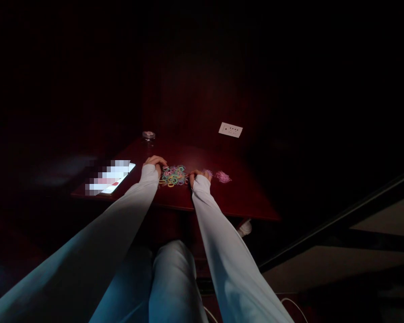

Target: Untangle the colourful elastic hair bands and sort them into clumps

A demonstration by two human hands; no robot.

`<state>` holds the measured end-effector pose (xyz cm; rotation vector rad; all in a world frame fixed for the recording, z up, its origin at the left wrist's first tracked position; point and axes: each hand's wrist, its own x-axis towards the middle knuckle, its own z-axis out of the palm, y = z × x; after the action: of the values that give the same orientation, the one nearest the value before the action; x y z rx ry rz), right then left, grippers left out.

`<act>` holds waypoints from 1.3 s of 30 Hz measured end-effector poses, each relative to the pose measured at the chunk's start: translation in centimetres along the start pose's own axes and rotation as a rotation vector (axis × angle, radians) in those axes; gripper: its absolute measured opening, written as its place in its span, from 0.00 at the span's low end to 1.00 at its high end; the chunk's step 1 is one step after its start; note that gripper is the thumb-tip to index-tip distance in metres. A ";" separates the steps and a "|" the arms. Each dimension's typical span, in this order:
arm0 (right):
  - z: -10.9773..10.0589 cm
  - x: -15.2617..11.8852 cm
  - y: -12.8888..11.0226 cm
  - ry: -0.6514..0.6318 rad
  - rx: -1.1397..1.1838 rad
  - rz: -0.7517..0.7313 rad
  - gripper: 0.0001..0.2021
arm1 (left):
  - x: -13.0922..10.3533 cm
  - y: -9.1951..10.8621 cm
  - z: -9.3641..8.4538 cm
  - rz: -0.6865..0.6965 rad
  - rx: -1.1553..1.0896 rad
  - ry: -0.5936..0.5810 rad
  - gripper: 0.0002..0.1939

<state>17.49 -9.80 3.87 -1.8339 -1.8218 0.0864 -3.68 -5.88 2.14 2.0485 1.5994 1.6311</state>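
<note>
While a multicoloured loop pile [173, 176] is lying on the desk [249, 197], the left hand [153, 160] and right hand [195, 173] are curling beside it, perhaps containing it, grips unclear; a pink pile [223, 176] is sitting farther right.

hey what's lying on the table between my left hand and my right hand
A loose pile of small multicolored rings lies between your left hand and right hand, as the head view shows.

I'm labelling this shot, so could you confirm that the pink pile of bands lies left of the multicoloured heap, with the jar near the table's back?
Not quite: the head view shows the pink pile to the right of the multicoloured heap. The jar is indeed near the back of the table.
</note>
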 end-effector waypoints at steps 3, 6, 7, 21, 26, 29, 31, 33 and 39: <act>0.0 0.1 0.4 -0.045 -0.015 -0.170 0.11 | 0.6 0.3 -1.1 0.153 0.073 -0.102 0.18; 0.3 1.0 1.0 -0.004 0.053 -0.145 0.11 | 1.9 0.6 -1.7 0.288 0.097 -0.204 0.19; 0.5 1.6 1.1 0.022 0.074 -0.105 0.11 | 2.5 0.6 -1.6 0.311 0.098 -0.216 0.19; 1.6 2.6 2.1 0.135 0.020 -0.592 0.13 | 5.0 -0.5 1.6 0.130 0.055 0.111 0.13; 2.4 4.5 1.7 0.163 0.021 -0.515 0.14 | 4.2 -0.8 0.1 0.408 0.114 -0.001 0.12; 2.2 5.5 2.0 0.131 0.032 -0.515 0.18 | 4.4 -1.4 0.3 0.404 0.166 -0.051 0.12; 1.6 6.0 2.5 0.117 0.048 -0.520 0.21 | 4.6 -1.6 0.7 0.371 0.203 -0.082 0.10; 0.9 6.4 3.1 0.100 0.054 -0.510 0.22 | 4.7 -1.5 1.2 0.345 0.235 -0.108 0.09; -0.1 6.8 3.9 0.187 0.013 -0.363 0.19 | 4.7 -1.0 1.5 0.229 0.260 -0.161 0.12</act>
<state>21.59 -3.12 4.55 -1.4222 -1.9791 -0.2001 -3.66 -1.22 4.02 2.5037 1.6484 1.3306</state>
